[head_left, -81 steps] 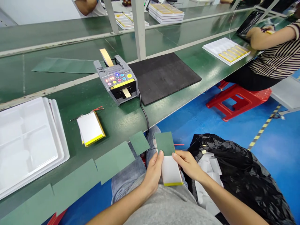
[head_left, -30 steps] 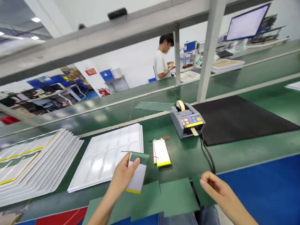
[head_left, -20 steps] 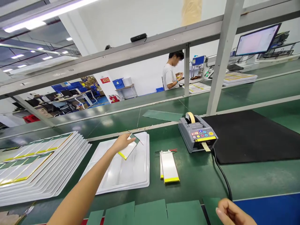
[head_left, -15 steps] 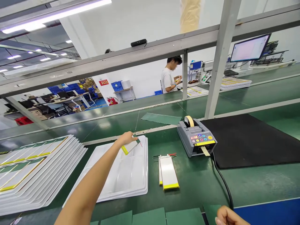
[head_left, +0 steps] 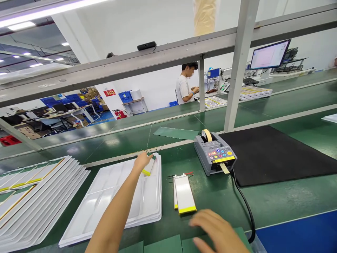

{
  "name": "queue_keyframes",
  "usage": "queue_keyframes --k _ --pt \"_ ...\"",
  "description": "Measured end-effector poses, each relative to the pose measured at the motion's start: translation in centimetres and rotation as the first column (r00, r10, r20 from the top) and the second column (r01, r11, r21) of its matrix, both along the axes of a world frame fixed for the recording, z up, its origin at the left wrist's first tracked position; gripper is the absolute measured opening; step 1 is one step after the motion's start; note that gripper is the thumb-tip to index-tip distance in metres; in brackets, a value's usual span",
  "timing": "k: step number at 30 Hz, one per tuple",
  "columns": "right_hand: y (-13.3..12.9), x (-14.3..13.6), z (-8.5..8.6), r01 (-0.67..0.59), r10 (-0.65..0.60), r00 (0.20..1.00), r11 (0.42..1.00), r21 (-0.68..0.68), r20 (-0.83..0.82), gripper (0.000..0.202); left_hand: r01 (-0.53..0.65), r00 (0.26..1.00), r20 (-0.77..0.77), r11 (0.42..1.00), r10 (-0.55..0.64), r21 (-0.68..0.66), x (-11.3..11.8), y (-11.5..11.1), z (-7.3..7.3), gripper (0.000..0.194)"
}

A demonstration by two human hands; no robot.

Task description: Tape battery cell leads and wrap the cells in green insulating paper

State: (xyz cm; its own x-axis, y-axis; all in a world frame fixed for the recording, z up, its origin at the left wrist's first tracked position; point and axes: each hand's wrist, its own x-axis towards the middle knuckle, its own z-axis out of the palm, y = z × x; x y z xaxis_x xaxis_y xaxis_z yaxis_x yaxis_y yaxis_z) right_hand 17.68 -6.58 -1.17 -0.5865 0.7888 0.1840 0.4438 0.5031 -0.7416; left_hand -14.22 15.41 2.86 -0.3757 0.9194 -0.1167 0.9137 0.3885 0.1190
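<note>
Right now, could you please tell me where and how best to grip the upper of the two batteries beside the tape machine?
I'd probably grip the upper battery by its long edges, mid-length, the right hand coming from the near right. It is long and flat, overlapping the lower battery at left, its right edge exposed; the wires leave its far end, clear of that grip.

a partly hidden, yellow-ended white pouch cell [head_left: 149,167] slants left of centre; two overlapping wired pouch cells [head_left: 185,194] lie lower middle
</note>
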Motion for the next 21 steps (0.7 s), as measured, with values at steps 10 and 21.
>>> queue_keyframes --k 10,21 --pt "4.5 -14.6 -2.6 -0.458 0.335 0.864 0.833 0.309 0.376 0.052 -0.027 0.996 0.087 1.000 0.026 0.008 -1.5 0.7 -0.7 0.033" --pt "4.9 -14.0 -3.2 -0.430 0.365 0.894 0.863 0.265 0.259 0.042 -0.072 0.988 0.135 0.997 0.072 -0.007 -0.9 1.1 -0.5 0.033"
